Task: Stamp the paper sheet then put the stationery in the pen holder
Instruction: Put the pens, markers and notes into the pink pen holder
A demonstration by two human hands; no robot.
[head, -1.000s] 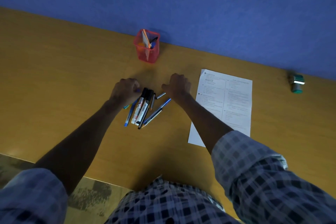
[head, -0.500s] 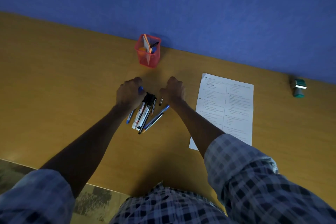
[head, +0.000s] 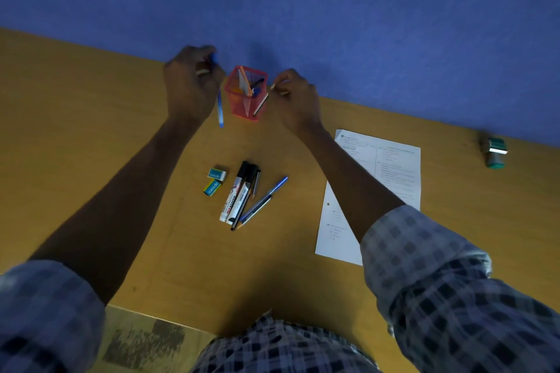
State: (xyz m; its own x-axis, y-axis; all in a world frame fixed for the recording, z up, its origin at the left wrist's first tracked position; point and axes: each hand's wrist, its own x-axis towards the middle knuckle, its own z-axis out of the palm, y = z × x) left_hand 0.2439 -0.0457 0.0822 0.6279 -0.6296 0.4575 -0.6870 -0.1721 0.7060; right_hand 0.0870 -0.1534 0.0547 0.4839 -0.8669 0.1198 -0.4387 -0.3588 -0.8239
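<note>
A red mesh pen holder [head: 246, 106] stands near the blue wall with several items in it. My left hand [head: 189, 85] is raised just left of the holder, gripping a blue pen [head: 220, 109] that hangs point down. On the holder's right, my right hand [head: 298, 100] holds a dark pencil [head: 261, 104] slanted beside the rim. On the desk lie two markers [head: 236, 197], a few pens and pencils [head: 263, 201] and two small erasers [head: 214, 181]. The printed paper sheet [head: 394, 172] lies to the right, the green stamp [head: 494, 152] beyond it.
The wooden desk [head: 75, 136] meets the blue wall at the back. Its near edge runs along the bottom left, with patterned floor [head: 145, 339] below. My checked sleeves fill the lower corners.
Both hands rose from the pile of stationery to the pen holder, the left carrying a blue pen and the right a pencil. Two erasers now show where the left hand was.
</note>
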